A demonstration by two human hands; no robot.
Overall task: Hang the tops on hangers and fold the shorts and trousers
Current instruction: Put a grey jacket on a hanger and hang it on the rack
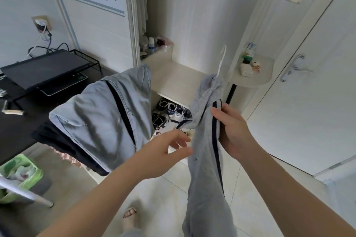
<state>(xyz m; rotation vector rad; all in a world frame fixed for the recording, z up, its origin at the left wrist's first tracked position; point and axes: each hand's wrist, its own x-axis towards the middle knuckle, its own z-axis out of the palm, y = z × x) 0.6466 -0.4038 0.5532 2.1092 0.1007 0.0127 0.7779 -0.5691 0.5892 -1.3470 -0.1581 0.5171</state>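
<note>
While the right hand [234, 130] is gripping the navy-trimmed edge of the grey top [204, 179], its fingers curling round the fabric and its thumb lying on the front, the left hand [169, 150] is reaching in from the left of the top with fingers straight and spread, holding nothing; whether its thumb is touching the cloth cannot be told. The top is hanging in the air in front of the person, its neck bunching round a white hanger [221, 61] whose hook is sticking up above it. Just left of the top, a pale blue garment [100, 121] with a dark stripe is lying draped over darker clothes [57, 140]. Behind the top, shoes [169, 111] are sitting in a low cabinet shelf. Right of the top, a white door [308, 111] with a lever handle is showing. Far left of the top, a green bin [25, 175] is standing beside a dark desk [15, 127].
</note>
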